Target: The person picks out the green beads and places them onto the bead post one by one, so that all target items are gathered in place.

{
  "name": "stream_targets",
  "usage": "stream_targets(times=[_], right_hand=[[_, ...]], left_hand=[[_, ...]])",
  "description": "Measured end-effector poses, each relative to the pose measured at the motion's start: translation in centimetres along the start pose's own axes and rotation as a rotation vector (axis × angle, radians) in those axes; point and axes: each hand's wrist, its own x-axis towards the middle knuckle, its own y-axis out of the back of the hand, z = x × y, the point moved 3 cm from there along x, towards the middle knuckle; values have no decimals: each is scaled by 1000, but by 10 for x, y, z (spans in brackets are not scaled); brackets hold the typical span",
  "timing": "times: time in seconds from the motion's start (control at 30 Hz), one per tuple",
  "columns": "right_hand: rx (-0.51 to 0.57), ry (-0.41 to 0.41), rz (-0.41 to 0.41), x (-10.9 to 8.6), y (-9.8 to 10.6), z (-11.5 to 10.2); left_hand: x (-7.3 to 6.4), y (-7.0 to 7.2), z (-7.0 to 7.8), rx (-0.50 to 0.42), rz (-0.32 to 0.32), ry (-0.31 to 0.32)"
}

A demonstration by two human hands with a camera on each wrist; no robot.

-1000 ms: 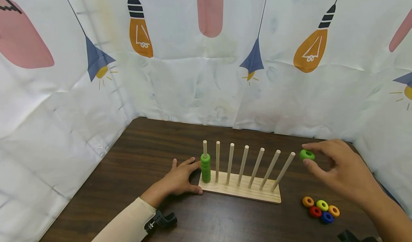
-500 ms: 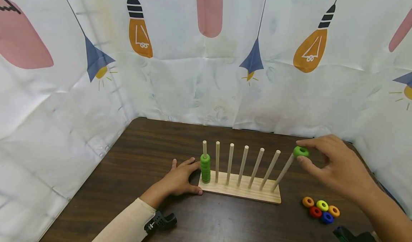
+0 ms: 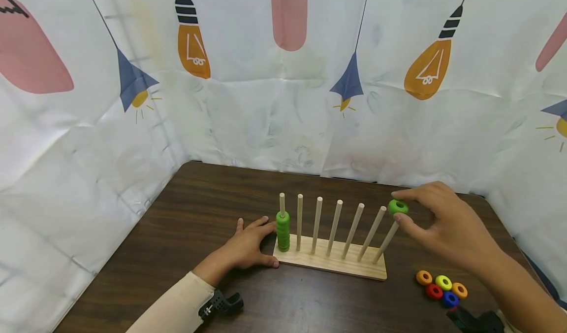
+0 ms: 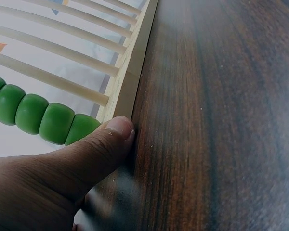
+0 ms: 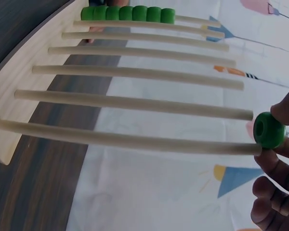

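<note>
My right hand (image 3: 452, 227) pinches a green bead (image 3: 397, 206) between thumb and fingers, right at the top of the rightmost peg (image 3: 386, 242). In the right wrist view the bead (image 5: 274, 131) overlaps the peg's tip (image 5: 253, 148), its hole facing the pegs. My left hand (image 3: 250, 248) holds the left end of the wooden peg board (image 3: 330, 263), thumb at the front corner and fingers toward the back. Next to it, a stack of green beads (image 3: 282, 232) sits on the leftmost peg, whose top stays bare. Close by in the left wrist view is my thumb (image 4: 103, 147).
Several loose beads lie on the dark wooden table (image 3: 212, 190) right of the board: two orange, one yellow (image 3: 443, 283), one red (image 3: 434, 291) and one blue (image 3: 450, 299). A printed white cloth (image 3: 248, 126) hangs behind and to the left.
My right hand has carried the green bead leftward, from right of the rightmost peg to its tip. My left hand and the peg board have stayed put.
</note>
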Motion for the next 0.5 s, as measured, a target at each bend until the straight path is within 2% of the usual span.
stream_targets(times=[0.5], right_hand=[[47,34,-7,13,-7,-13]], left_hand=[[0,0,-1,4,4,-7]])
